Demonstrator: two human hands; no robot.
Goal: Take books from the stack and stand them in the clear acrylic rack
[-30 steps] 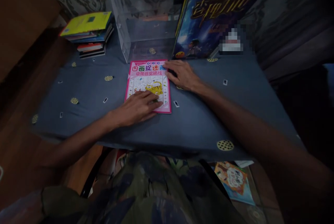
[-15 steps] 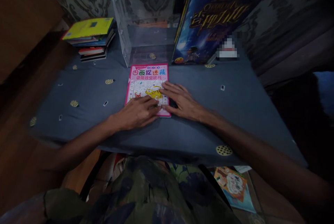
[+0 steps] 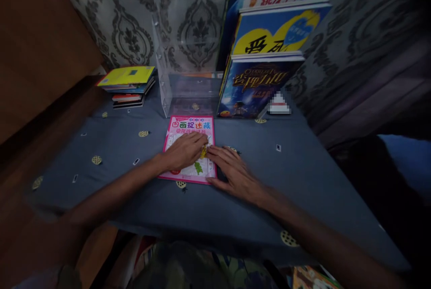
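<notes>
Hands rest flat on the pink activity book, which lies on the blue cloth just in front of the clear acrylic box. Left hand presses its cover, fingers spread; right hand, open, touches the book's right edge. Judging by this, steady pressure from the left should stop sliding while the right lifts the edge.

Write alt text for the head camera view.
Both hands lie flat on a pink activity book on a blue-grey cloth: left hand on its cover, right hand at its right edge. Stacked books sit behind.
</notes>
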